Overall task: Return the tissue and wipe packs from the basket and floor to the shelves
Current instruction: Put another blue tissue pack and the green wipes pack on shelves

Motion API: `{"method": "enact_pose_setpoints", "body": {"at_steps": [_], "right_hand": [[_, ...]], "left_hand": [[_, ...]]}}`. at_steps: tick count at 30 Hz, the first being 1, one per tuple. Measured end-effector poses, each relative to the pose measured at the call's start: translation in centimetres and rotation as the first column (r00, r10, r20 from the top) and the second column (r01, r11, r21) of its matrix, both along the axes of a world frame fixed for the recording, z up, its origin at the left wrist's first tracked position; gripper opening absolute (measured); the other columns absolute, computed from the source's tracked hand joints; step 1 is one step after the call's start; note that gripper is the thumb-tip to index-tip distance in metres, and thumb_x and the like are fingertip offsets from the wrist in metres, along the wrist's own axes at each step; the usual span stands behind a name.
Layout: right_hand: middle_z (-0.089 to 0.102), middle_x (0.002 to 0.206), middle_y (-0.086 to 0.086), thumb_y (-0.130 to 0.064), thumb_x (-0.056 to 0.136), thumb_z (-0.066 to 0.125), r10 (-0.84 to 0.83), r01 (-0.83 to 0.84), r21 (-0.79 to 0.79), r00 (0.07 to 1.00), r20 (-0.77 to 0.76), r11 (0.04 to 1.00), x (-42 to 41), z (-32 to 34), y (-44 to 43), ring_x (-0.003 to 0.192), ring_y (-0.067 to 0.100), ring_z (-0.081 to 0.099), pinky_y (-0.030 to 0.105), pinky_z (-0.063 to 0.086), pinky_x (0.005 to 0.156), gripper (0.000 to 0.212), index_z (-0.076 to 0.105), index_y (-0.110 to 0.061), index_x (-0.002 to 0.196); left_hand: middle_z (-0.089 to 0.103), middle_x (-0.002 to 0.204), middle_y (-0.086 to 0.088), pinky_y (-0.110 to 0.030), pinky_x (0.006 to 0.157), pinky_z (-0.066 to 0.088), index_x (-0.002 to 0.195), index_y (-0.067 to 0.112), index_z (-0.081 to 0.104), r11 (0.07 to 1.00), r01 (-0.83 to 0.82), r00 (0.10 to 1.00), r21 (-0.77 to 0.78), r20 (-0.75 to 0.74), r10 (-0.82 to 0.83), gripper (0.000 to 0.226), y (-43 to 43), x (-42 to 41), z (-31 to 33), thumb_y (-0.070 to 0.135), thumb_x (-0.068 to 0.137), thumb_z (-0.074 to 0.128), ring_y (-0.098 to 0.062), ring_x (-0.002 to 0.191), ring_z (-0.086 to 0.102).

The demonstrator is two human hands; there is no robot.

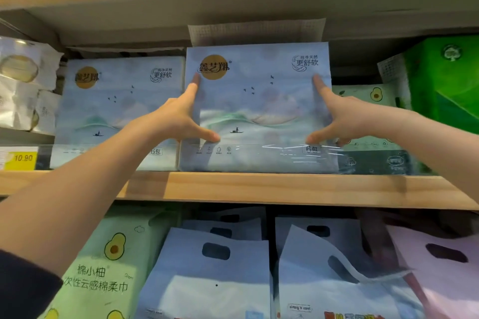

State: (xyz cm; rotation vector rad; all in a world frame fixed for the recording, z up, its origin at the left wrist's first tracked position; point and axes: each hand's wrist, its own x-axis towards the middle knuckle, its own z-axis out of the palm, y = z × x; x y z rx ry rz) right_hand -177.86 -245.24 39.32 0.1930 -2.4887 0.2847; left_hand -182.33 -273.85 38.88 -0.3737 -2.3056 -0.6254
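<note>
A pale blue tissue pack [259, 111] with a gold circle logo and a lake scene stands upright on the middle wooden shelf [259, 186]. My left hand [178, 116] lies against its left edge, forefinger straight up and thumb pressed on the front. At the pack's right edge my right hand [337, 116] mirrors it, with fingers straight and the thumb on the front. A matching blue pack [116, 111] stands directly to its left.
White packs [23, 85] fill the shelf's far left above a yellow 10.90 price tag [22, 159]. Green avocado-print packs [373, 122] and a bright green pack [445, 80] stand to the right. The lower shelf holds handled blue packs [212, 274], a pink pack [445, 267] and a green avocado pack [108, 267].
</note>
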Motion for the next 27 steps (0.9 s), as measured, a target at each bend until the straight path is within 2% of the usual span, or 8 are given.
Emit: {"method": "enact_pose_setpoints", "body": {"at_steps": [3,6,11,14,16,17,21,27], "right_hand": [[0.049,0.115,0.017,-0.041,0.069,0.075,-0.001,0.001,0.003,1.0,0.015,1.0,-0.5,0.2,-0.1,0.068,0.025,0.068,0.04,0.055,0.079,0.123,-0.026,-0.038,0.139],[0.042,0.133,0.022,-0.039,0.069,0.076,0.004,-0.005,0.001,1.0,0.023,1.0,-0.5,0.4,-0.2,0.067,0.024,0.067,0.04,0.055,0.077,0.122,-0.025,-0.038,0.139],[0.042,0.132,0.022,-0.038,0.071,0.075,-0.022,0.022,-0.003,1.0,0.018,1.0,-0.5,0.2,-0.7,0.062,0.023,0.065,0.039,0.055,0.075,0.121,-0.026,-0.037,0.139],[0.049,0.112,0.016,-0.036,0.073,0.074,-0.013,0.014,-0.031,1.0,0.015,0.999,-0.8,0.1,-0.6,0.063,0.024,0.064,0.037,0.054,0.07,0.12,-0.027,-0.037,0.139],[0.05,0.091,0.007,-0.036,0.073,0.074,-0.003,0.003,-0.048,1.0,0.002,0.999,-1.0,-0.1,-0.5,0.064,0.025,0.064,0.035,0.053,0.067,0.12,-0.026,-0.037,0.139],[0.049,0.09,0.007,-0.035,0.072,0.074,0.005,-0.006,-0.057,1.0,-0.003,0.998,-1.0,-0.1,-0.5,0.066,0.025,0.064,0.035,0.053,0.066,0.12,-0.025,-0.038,0.139],[0.051,0.119,0.02,-0.032,0.07,0.077,0.031,-0.032,-0.085,0.999,-0.024,0.996,-0.6,-0.4,-0.6,0.07,0.029,0.064,0.038,0.055,0.069,0.12,-0.02,-0.038,0.141],[0.043,0.135,0.023,-0.03,0.072,0.075,0.005,-0.01,-0.075,0.998,-0.056,0.997,0.9,-0.4,-0.9,0.059,0.019,0.056,0.024,0.043,0.048,0.11,-0.006,-0.029,0.146]], "left_hand": [[0.045,0.131,-0.019,-0.042,0.082,0.05,0.142,0.042,-0.016,0.999,-0.04,0.999,-0.013,0.019,0.04,0.13,0.2,-0.2,0.1,0.046,0.058,0.082,-0.037,0.11,0.05],[0.039,0.138,-0.015,-0.038,0.075,0.053,0.144,0.038,-0.016,0.999,-0.044,0.998,-0.023,0.035,0.045,0.128,0.5,-0.1,0.4,0.041,0.061,0.082,-0.032,0.101,0.051],[0.03,0.148,-0.013,-0.034,0.07,0.049,0.143,0.038,-0.017,0.999,-0.052,0.997,-0.016,0.05,0.053,0.126,0.7,-0.2,0.4,0.038,0.064,0.08,-0.03,0.102,0.049],[0.029,0.149,-0.013,-0.033,0.074,0.044,0.143,0.038,-0.017,0.999,-0.044,0.998,-0.002,0.046,0.044,0.125,0.6,-0.2,0.2,0.039,0.065,0.08,-0.031,0.113,0.045],[0.029,0.15,-0.012,-0.033,0.083,0.041,0.145,0.035,-0.013,0.999,-0.045,0.999,-0.018,0.019,0.046,0.122,0.5,-0.2,-0.1,0.041,0.065,0.079,-0.032,0.124,0.041],[0.028,0.151,-0.01,-0.035,0.089,0.04,0.146,0.033,-0.01,0.998,-0.048,0.999,-0.033,0.002,0.048,0.119,0.6,-0.1,-0.4,0.042,0.066,0.078,-0.032,0.128,0.038],[0.033,0.149,-0.006,-0.042,0.1,0.039,0.148,0.027,0.003,0.995,-0.072,0.996,-0.07,-0.057,0.068,0.111,0.7,0.5,-1.0,0.046,0.066,0.076,-0.032,0.127,0.042],[0.031,0.151,-0.003,-0.048,0.107,0.033,0.147,0.025,0.013,0.99,-0.095,0.994,-0.106,-0.061,0.088,0.099,-0.3,2.1,-1.0,0.048,0.071,0.072,-0.031,0.134,0.033]]}}
